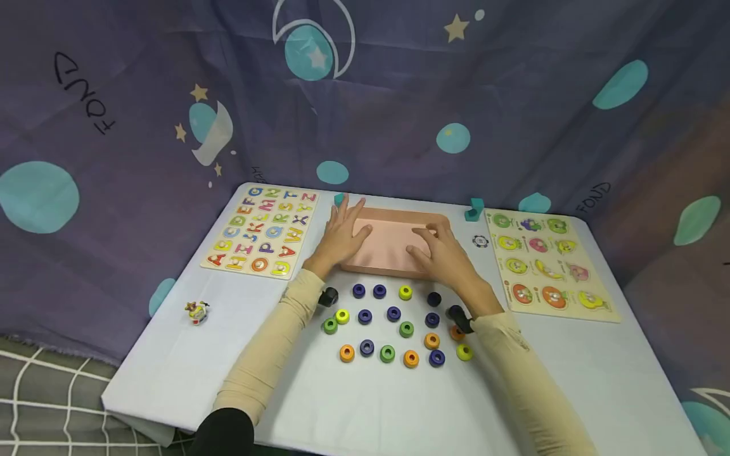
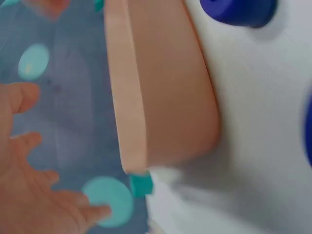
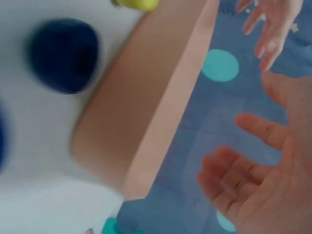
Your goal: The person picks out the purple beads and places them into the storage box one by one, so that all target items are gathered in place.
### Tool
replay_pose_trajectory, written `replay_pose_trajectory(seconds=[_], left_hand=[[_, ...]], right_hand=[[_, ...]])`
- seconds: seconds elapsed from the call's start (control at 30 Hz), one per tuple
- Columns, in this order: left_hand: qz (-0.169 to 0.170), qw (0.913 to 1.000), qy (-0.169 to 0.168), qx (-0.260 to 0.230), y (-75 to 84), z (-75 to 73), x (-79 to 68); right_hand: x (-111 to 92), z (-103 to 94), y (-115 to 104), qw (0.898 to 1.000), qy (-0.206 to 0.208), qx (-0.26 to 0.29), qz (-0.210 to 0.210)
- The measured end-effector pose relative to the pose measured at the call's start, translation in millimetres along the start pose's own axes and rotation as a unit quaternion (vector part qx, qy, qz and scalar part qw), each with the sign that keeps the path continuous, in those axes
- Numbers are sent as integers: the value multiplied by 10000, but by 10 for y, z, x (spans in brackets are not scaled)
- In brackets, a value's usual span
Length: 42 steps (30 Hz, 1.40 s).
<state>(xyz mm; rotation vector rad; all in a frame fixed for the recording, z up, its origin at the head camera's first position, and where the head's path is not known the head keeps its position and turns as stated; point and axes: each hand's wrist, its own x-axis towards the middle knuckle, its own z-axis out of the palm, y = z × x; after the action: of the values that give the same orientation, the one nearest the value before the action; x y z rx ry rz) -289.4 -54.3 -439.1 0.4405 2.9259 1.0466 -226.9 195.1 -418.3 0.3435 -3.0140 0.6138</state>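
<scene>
A shallow pinkish-tan tray (image 1: 393, 273) lies on the white table between both hands. The left hand (image 1: 341, 233) is over the tray's left end with fingers spread. Over the right end, the right hand (image 1: 443, 254) has its fingers loosely bent. In the left wrist view the left hand (image 2: 44, 185) shows beside the tray wall (image 2: 170, 83), holding nothing. The right wrist view likewise shows the right hand (image 3: 253, 180) apart from the tray wall (image 3: 126, 117), with nothing in its fingers. Whether either hand touches the tray is unclear from the head view.
Several coloured rings, such as a green ring (image 1: 387, 354) and an orange ring (image 1: 411, 359), lie scattered before the tray. A letter board (image 1: 265, 231) is at left, a fruit board (image 1: 550, 263) at right. A small toy figure (image 1: 197, 313) stands near the left edge.
</scene>
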Motion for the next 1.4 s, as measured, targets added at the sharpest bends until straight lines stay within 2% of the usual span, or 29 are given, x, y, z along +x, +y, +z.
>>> replay_pose_trajectory(seconds=[0.07, 0.17, 0.27, 0.4, 0.47, 0.57, 0.7, 0.83, 0.97, 1.07, 1.17, 1.27, 1.4], left_hand=[[108, 9971, 74, -752, -141, -90, -29], [221, 9848, 67, -1721, -338, -194, -82], [274, 9704, -272, -2385, -482, -219, -151], [354, 9538, -933, -2835, -619, -145, -254], [434, 9483, -1145, -2927, -684, -92, -291], [538, 9392, -1250, -3154, -769, -34, -309], [514, 9258, -1217, -3541, -854, -22, -298], [424, 9247, -1185, -3592, -899, -35, -265], [380, 9301, -1263, -3427, -889, 18, -232], [300, 9292, -1382, -3413, -823, 83, -240], [275, 9297, -1377, -3404, -813, 165, -247], [243, 9314, -1336, -3376, -848, 209, -272], [205, 9343, -1249, -3333, -916, 236, -303]], right_hand=[[-156, -41, 61, 9996, 75, 160, -225], [-383, -99, 185, 9991, -29, 191, -366], [-554, -123, 332, 9989, -380, 135, -240], [-657, -70, 481, 9951, -979, 159, -24], [-658, -24, 520, 9932, -1138, 238, -43], [-620, 35, 531, 9921, -1206, 351, -66], [-530, 86, 505, 9928, -1125, 377, -149], [-465, 134, 500, 9926, -1093, 471, -248], [-487, 153, 520, 9926, -1060, 544, -237], [-539, 83, 518, 9931, -889, 708, -296], [-508, -36, 455, 9936, -572, 850, -466], [-336, -103, 323, 9944, -374, 810, -565], [14, -18, 161, 9966, -410, 580, -412]])
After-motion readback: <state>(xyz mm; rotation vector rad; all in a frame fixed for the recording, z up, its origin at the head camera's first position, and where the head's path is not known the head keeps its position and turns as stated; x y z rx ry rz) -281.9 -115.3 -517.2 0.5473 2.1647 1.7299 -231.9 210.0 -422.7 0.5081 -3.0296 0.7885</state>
